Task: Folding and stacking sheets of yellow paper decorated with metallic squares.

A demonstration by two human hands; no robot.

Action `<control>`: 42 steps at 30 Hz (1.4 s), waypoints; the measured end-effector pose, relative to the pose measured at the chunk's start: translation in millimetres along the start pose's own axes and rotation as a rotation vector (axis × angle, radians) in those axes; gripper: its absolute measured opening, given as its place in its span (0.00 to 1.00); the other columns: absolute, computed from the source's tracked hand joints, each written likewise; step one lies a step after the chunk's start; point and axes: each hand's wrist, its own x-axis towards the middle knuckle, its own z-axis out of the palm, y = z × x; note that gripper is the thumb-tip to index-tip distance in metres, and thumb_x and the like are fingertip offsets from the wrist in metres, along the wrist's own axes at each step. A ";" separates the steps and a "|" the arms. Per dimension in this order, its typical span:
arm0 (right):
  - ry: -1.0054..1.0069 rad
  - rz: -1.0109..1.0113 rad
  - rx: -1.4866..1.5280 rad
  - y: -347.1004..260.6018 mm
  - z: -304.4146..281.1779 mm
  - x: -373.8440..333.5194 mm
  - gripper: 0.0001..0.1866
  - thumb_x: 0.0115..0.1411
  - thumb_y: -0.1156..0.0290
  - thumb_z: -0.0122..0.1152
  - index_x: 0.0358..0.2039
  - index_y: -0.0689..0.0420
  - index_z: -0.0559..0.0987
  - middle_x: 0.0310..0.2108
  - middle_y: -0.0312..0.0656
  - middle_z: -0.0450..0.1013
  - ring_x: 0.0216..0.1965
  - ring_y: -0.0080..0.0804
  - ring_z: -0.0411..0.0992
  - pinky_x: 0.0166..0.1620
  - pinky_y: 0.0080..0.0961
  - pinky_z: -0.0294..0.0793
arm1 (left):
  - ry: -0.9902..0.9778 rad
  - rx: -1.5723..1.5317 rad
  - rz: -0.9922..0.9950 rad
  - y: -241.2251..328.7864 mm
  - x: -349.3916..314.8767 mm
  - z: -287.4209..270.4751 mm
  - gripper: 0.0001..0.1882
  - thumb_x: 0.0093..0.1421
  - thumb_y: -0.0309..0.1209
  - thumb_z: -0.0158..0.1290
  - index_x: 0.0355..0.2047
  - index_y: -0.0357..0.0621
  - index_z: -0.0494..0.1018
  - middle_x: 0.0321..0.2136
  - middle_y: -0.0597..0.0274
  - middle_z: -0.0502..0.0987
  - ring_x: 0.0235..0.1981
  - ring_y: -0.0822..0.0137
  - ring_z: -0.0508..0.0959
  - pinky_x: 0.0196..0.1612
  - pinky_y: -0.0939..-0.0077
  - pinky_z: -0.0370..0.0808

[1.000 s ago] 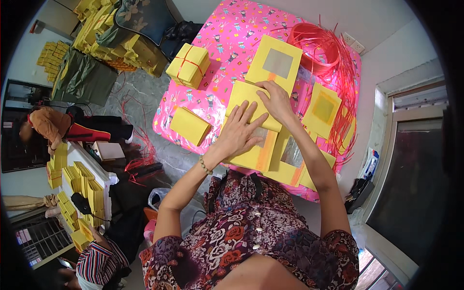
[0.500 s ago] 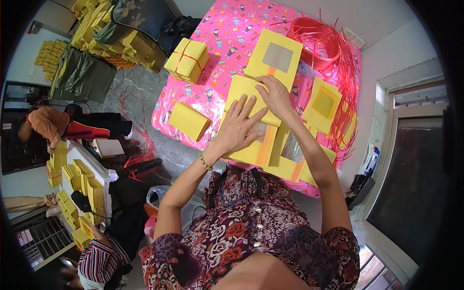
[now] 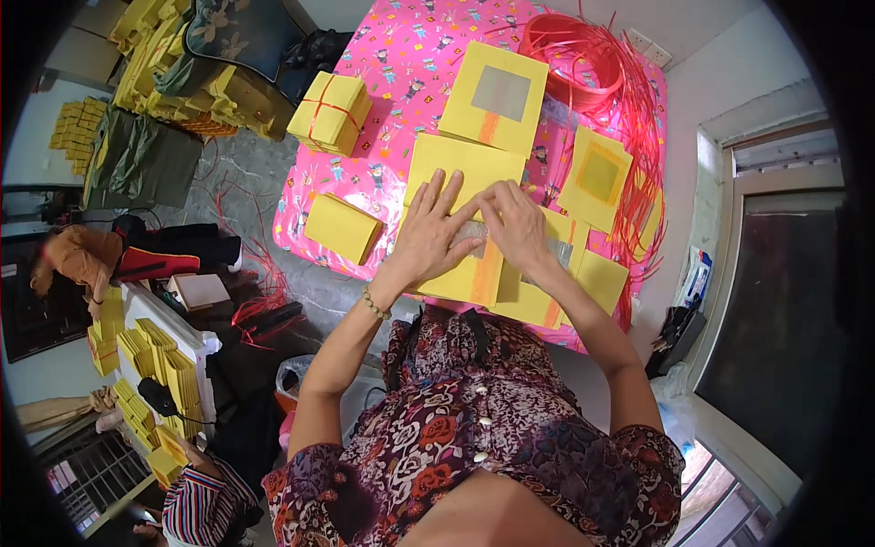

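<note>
My left hand (image 3: pixel 430 239) lies flat with spread fingers on a yellow paper sheet (image 3: pixel 478 162), partly folded over. Close beside it, my right hand (image 3: pixel 519 226) has its fingers drawn together at the sheet's edge. What sits between those fingertips is partly hidden. Under my hands, a lower yellow piece shows a grey square and an orange strip (image 3: pixel 486 273). Just beyond lies another yellow sheet (image 3: pixel 456 100) with a grey square (image 3: pixel 499 93) and orange strip.
A tied yellow bundle (image 3: pixel 331 114) and a folded yellow stack (image 3: pixel 341 230) lie left on the pink patterned cover (image 3: pixel 401 55). Red plastic strips (image 3: pixel 583 68) coil at the far right. Two people work at left, by a white table (image 3: pixel 173 310) with yellow stacks.
My right hand has moved nearer, from the sheet's upper part to its lower edge beside my left hand. My left hand stays flat on the paper. The view has shifted slightly.
</note>
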 end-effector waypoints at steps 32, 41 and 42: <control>-0.100 -0.048 0.096 27.2 9.1 -11.0 0.09 0.57 0.68 0.62 0.31 0.58 0.72 0.29 0.42 0.68 0.35 0.42 0.70 0.37 0.37 0.69 | 0.105 0.112 -0.026 5.0 -14.6 -16.2 0.37 0.59 0.52 0.51 0.61 0.39 0.61 0.57 0.44 0.63 0.63 0.39 0.56 0.65 0.50 0.55; 0.011 -0.182 -0.169 8.0 2.3 -7.8 0.09 0.54 0.66 0.65 0.28 0.56 0.75 0.26 0.37 0.70 0.30 0.34 0.70 0.37 0.34 0.64 | 0.057 0.080 -0.073 15.3 -28.5 -24.2 0.36 0.59 0.54 0.50 0.59 0.39 0.65 0.55 0.46 0.65 0.56 0.44 0.63 0.60 0.54 0.61; 0.005 -0.164 -0.155 6.0 1.0 -6.8 0.09 0.54 0.65 0.65 0.27 0.55 0.75 0.25 0.36 0.70 0.30 0.34 0.70 0.37 0.33 0.62 | 0.058 0.081 -0.076 15.2 -29.8 -23.2 0.36 0.59 0.54 0.50 0.59 0.39 0.65 0.55 0.46 0.65 0.56 0.44 0.63 0.60 0.54 0.61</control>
